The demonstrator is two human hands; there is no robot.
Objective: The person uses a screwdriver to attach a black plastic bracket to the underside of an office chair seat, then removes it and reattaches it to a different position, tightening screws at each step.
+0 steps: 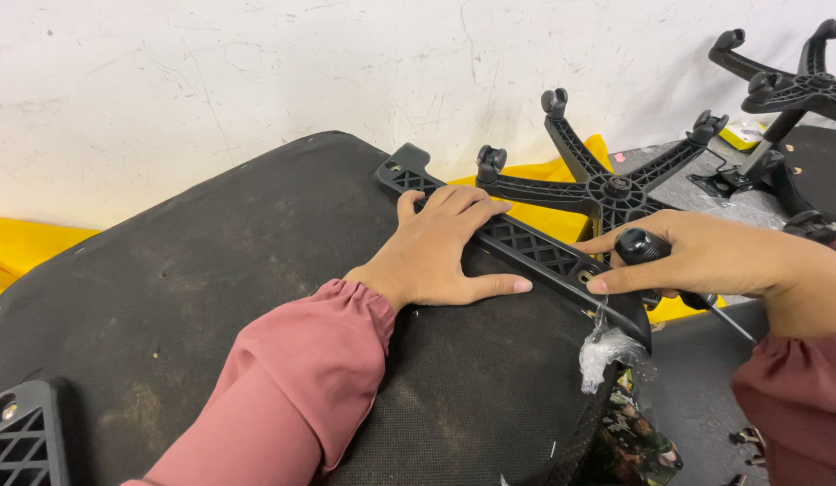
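**Inspector:** Report the left hand.

**Operator:** My left hand (pixel 440 247) lies flat, fingers spread and grasping nothing. The palm presses on the black upholstered seat pad (pixel 256 297), and the fingertips rest on the black plastic lattice bracket (pixel 517 243) that runs along the pad's far edge. I see a pink sleeve (pixel 301 387) gathered at the wrist.

**Inspector:** And the right?

**Operator:** My right hand (pixel 706 256) is clenched around a black tool handle (pixel 641 245), apparently a screwdriver. A thin black shaft or cable (pixel 728 319) shows below the hand; I cannot tell which. The thumb and forefinger sit just beside a screw hole (pixel 584 274) in the bracket's near end. I cannot see the tool's tip.

**Inspector:** Position of the bracket?

**Operator:** It lies on the seat pad, slanting from upper left to lower right, between my two hands. A scrap of clear plastic wrap (pixel 607 351) hangs just below its right end.

**Inspector:** Surroundings?

**Operator:** A black five-star chair base (pixel 607 189) lies upturned behind the bracket, resting on yellow sheeting (pixel 22 247) against a scuffed white wall (pixel 256 72). A second base (pixel 787 99) stands at the upper right. Another lattice part (pixel 22 441) shows at the lower left corner.
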